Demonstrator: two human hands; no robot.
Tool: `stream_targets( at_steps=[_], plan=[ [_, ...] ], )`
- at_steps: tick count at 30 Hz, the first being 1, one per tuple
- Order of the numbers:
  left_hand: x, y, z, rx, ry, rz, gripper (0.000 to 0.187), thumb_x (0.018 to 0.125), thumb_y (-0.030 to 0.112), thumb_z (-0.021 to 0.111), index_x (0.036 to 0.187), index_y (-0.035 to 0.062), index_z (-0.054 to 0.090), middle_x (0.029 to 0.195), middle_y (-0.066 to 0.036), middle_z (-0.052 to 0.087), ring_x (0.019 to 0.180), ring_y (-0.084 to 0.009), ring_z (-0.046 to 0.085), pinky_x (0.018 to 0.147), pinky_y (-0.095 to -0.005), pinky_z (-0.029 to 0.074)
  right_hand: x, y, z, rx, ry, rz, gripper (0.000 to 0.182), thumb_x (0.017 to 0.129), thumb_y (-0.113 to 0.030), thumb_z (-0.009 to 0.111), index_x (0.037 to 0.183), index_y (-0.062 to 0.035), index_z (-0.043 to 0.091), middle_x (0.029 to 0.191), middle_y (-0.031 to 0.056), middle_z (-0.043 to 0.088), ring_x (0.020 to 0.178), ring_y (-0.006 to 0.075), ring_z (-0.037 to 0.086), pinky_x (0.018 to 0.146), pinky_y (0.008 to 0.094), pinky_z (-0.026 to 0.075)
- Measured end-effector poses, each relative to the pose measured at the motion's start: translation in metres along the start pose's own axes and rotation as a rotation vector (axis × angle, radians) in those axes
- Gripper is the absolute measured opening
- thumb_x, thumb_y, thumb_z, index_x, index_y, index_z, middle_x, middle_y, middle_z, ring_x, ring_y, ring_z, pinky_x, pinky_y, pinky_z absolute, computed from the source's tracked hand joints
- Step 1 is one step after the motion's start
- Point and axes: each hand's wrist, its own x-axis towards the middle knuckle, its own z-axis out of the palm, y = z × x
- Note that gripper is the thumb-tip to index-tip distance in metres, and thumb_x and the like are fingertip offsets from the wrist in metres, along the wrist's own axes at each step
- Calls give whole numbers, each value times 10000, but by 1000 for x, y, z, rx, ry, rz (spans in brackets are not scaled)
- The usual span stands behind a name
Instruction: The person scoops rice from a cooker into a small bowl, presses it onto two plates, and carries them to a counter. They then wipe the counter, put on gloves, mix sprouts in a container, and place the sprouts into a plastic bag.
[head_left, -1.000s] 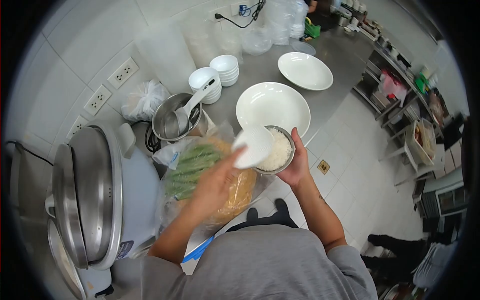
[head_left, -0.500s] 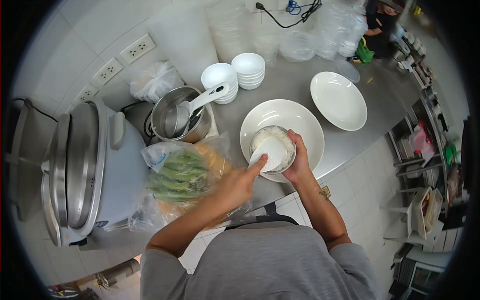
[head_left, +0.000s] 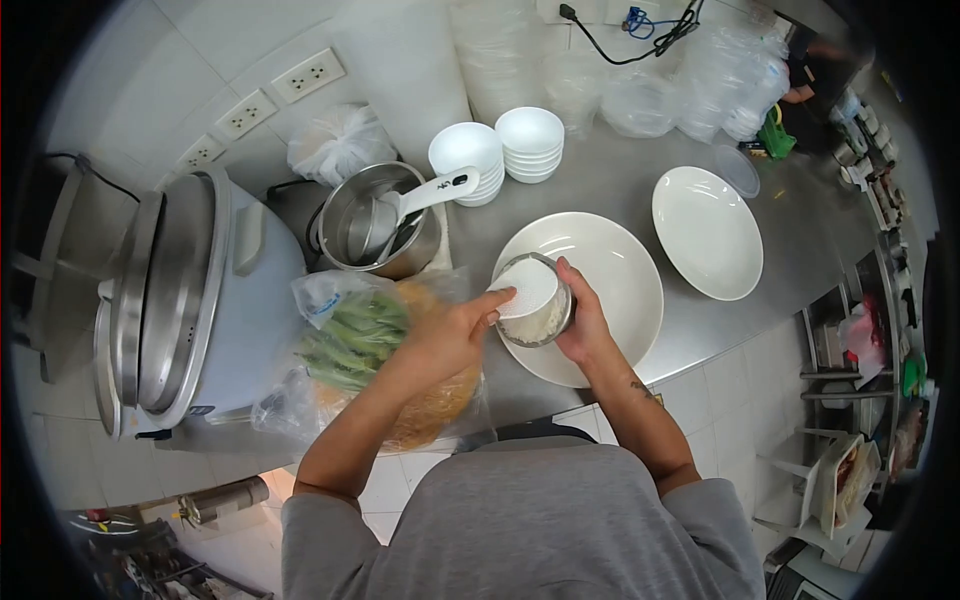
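Observation:
My right hand (head_left: 582,315) wraps round the side of a metal bowl (head_left: 569,312) of white rice (head_left: 535,325), tilted above a large round white plate (head_left: 625,300). My left hand (head_left: 455,335) grips a white rice paddle (head_left: 528,288), its flat blade against the rice at the bowl's upper left. Below my left forearm, clear plastic bags hold green vegetables (head_left: 355,340) and something orange-yellow (head_left: 440,400).
A rice cooker (head_left: 255,310) stands at left. Behind are a metal pot (head_left: 415,255) with a ladle, stacked white bowls (head_left: 467,150), and plastic containers (head_left: 640,100). An oval plate (head_left: 707,232) lies right. Another person (head_left: 815,80) is at the far upper right.
The view has shifted, so the counter items appear farther right. The paddle has moved toward the bowl's upper left, uncovering more rice, and the bowl is tilted more.

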Motion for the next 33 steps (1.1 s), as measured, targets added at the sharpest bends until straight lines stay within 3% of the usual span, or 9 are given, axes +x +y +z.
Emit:
stream_targets(
  at_steps=[2, 5, 8, 11, 14, 20, 23, 26, 33],
  plan=[
    [-4, 7, -6, -11, 65, 33, 538, 882, -11, 500, 1371, 214, 469, 940, -192, 645, 753, -312, 631, 698, -347, 492, -3, -5, 14, -48, 27, -58, 414, 910, -380, 560, 1169, -58, 554, 1126, 83, 607, 1051, 217, 584, 949, 362, 444],
    [-14, 15, 22, 423, -13, -38, 506, 906, 46, 472, 1384, 209, 447, 958, -191, 659, 806, -328, 649, 691, -403, 496, 2, -5, 10, 1, 53, -41, 477, 901, -418, 548, 1205, -50, 544, 1167, 103, 598, 1065, 234, 583, 955, 378, 443],
    [-15, 14, 23, 418, -33, 14, 549, 882, 15, 491, 1393, 208, 437, 965, -173, 663, 810, -340, 646, 710, -403, 504, 5, 2, -2, 213, -43, 77, 528, 893, -462, 526, 1222, -49, 537, 1180, 118, 597, 1076, 250, 580, 952, 395, 448],
    [-20, 13, 4, -105, 142, -62, 601, 862, -4, 508, 1406, 235, 420, 920, -176, 658, 755, -336, 635, 702, -423, 500, -2, -6, 1, 316, -118, 108, 546, 878, -487, 521, 1213, -56, 542, 1168, 119, 605, 1084, 256, 579, 949, 404, 455],
    [-14, -17, 33, 40, 318, 183, 584, 883, 22, 505, 1411, 253, 412, 912, -186, 651, 738, -340, 627, 689, -426, 493, 3, 0, -4, 182, -86, 98, 637, 856, -557, 486, 1238, -50, 540, 1204, 138, 597, 1105, 280, 578, 964, 419, 448],
    [-9, -9, 32, -113, 89, -26, 583, 883, 34, 525, 1412, 251, 408, 893, -189, 647, 725, -364, 619, 674, -422, 484, 6, -5, -14, 71, -31, 150, 581, 867, -514, 493, 1219, -55, 550, 1171, 129, 611, 1065, 271, 596, 948, 405, 461],
    [-5, -2, 45, 101, 176, 147, 577, 885, 33, 524, 1409, 250, 413, 849, -180, 640, 686, -367, 604, 647, -426, 470, 6, -10, -16, 45, -51, 141, 478, 870, -437, 552, 1191, -83, 545, 1141, 89, 616, 1051, 236, 594, 939, 380, 464],
    [1, -5, 33, -23, 107, 191, 597, 869, 24, 525, 1403, 269, 420, 794, -176, 610, 649, -345, 594, 628, -422, 466, 4, -8, -19, 60, 17, 113, 471, 865, -434, 562, 1171, -76, 563, 1121, 94, 626, 1026, 243, 605, 924, 384, 474],
    [-2, 5, 26, 384, -18, 260, 659, 800, -2, 559, 1359, 337, 478, 737, -93, 513, 583, -251, 542, 569, -361, 460, -7, -34, -16, 38, 13, 314, 526, 834, -460, 590, 1144, -35, 594, 1091, 140, 641, 984, 281, 626, 894, 398, 494]
  ],
)
